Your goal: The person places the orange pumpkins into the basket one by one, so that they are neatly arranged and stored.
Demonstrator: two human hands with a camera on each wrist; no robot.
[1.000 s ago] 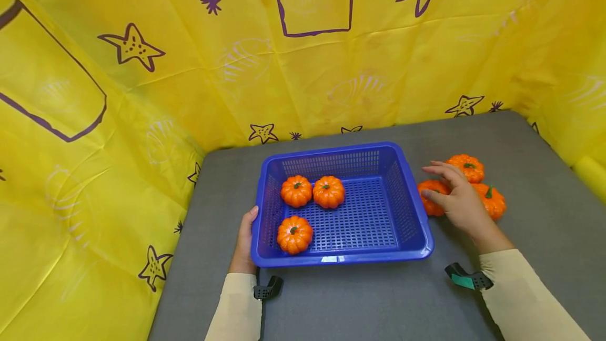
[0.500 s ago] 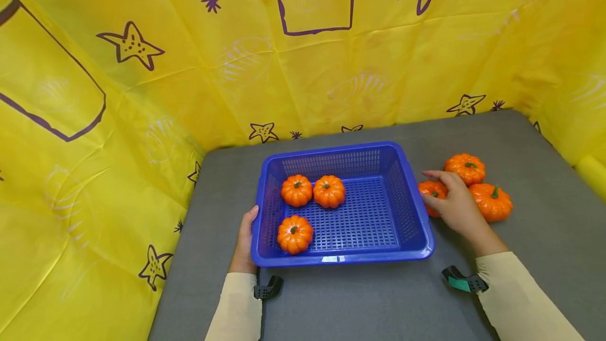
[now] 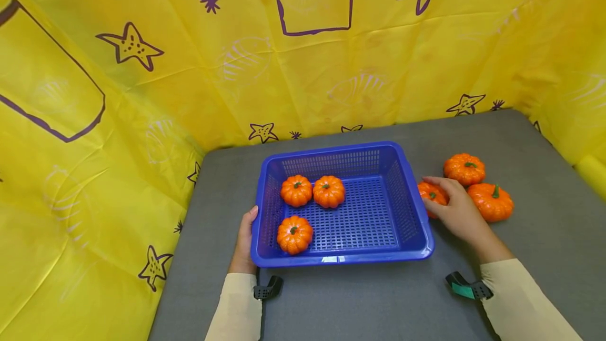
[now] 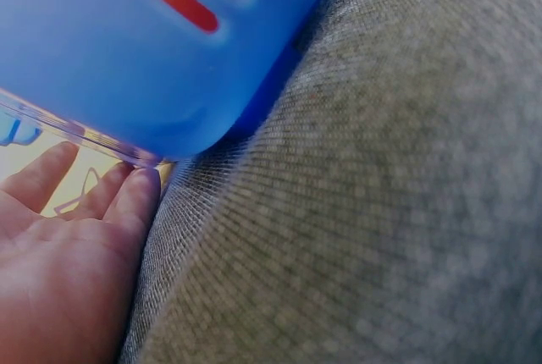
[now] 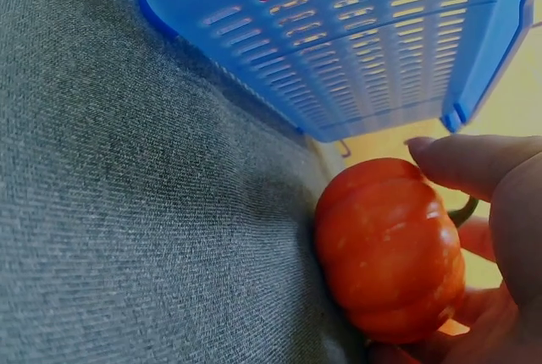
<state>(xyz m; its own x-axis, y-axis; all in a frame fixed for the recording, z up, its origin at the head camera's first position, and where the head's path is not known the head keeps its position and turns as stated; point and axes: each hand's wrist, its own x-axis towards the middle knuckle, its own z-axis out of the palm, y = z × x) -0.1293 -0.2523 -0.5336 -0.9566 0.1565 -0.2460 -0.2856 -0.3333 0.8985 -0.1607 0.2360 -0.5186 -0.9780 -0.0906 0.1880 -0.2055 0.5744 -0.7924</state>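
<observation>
Just off the basket's right wall, toward the worktop's (image 3: 355, 304) right edge: the right hand (image 3: 456, 207) is down round the near pumpkin (image 3: 432, 193). A second ago it stood higher with fingers spread wider; now the gap is narrow, pumpkin between thumb and fingers. Right wrist view agrees: thumb along the stem side, fingers curled behind. Read: reach is done, hold looks made or nearly so. The pumpkin looks to be at worktop level; can't tell if any weight is taken yet.

Also changed: outer pumpkin (image 3: 491, 202) has shifted a little toward the worktop's right edge since a second ago. Rear pumpkin (image 3: 464, 169) sits just behind it, nearer the worktop's back edge. Both are free of the grip, so they shouldn't foul it much.

Unchanged: left hand (image 3: 243, 243) at the left rim of the blue basket (image 3: 338, 260), fingertips against it. Can't tell if it clamps or just steadies. Basket hasn't moved. Three inside, all on its left half: corner pumpkin (image 3: 296, 190) at back left, middle pumpkin (image 3: 329, 191) right beside it, front pumpkin (image 3: 294, 234) by the front-left corner. Floor along the basket's right wall is bare.
</observation>
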